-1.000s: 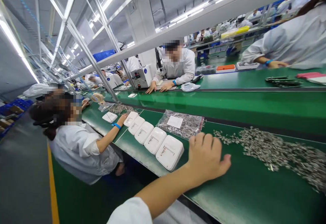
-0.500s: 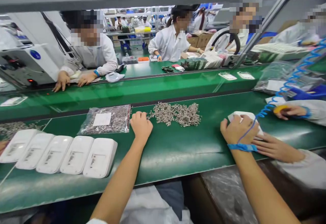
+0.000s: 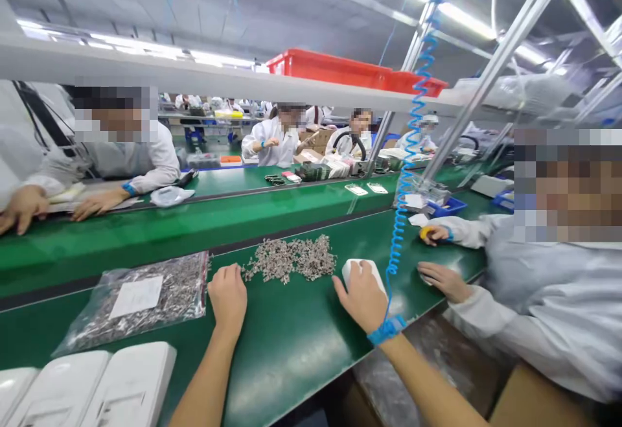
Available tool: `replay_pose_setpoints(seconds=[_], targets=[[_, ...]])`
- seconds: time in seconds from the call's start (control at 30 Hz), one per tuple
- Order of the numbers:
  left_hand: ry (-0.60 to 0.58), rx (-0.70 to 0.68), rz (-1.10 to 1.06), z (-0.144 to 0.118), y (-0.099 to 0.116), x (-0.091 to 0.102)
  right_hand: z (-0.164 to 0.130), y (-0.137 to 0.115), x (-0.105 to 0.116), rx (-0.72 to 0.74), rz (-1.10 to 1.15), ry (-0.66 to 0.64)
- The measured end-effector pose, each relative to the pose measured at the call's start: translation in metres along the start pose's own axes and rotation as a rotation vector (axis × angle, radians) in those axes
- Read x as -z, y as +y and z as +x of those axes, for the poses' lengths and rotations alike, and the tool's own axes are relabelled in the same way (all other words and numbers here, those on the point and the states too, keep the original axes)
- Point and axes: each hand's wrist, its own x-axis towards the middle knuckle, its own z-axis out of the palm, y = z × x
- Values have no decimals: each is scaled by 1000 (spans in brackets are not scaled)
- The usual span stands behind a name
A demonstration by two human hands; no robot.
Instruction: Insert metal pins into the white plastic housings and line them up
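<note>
The white plastic casing (image 3: 362, 269) is mostly hidden under the right hand (image 3: 362, 297); only its far rounded end shows, lying flat on the green worktop (image 3: 301, 343) just right of the heap of small metal parts (image 3: 291, 260). The right hand lies palm down over it, fingers curved around it, a blue wrist strap (image 3: 387, 330) at the wrist with its coiled blue cord (image 3: 405, 174) rising to the frame above. The left hand (image 3: 227, 296) rests loosely curled on the worktop, knuckles up; its fingertips are turned away at the near edge of the heap, so whether it holds anything cannot be told. A clear bag of parts (image 3: 140, 297) lies just left of it. White casings (image 3: 97, 388) in a row are cut off at the lower left corner. Bare green worktop lies between the two forearms up to the near edge. A co-worker's hand (image 3: 443, 280) rests flat near the right edge.
</note>
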Motion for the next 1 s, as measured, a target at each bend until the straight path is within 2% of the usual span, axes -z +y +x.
replay_pose_setpoints(seconds=[0.07, 0.13, 0.23, 0.33, 0.4, 0.5, 0.7, 0.9, 1.0], targets=[[49, -5, -197, 4, 4, -1, -6, -27, 12, 65, 88, -75], [59, 47, -476, 7, 11, -2, -4, -52, 22, 148, 177, -167], [7, 122, -795, 9, 19, -4, 20, -84, 29, 269, 297, -241], [-74, 172, -955, 10, 22, -10, 58, -114, 24, 502, 557, -284], [-90, 227, -1064, 10, 21, -14, 81, -133, 17, 634, 726, -384], [-66, 307, -1187, 12, 15, -20, 103, -154, 6, 683, 810, -497], [-30, 435, -1362, 17, 10, -27, 116, -154, -4, 656, 883, -536], [-66, 489, -1545, 18, 25, -15, 119, -150, -15, 701, 939, -583], [-73, 499, -1598, 19, 24, -12, 122, -146, -22, 675, 954, -588]])
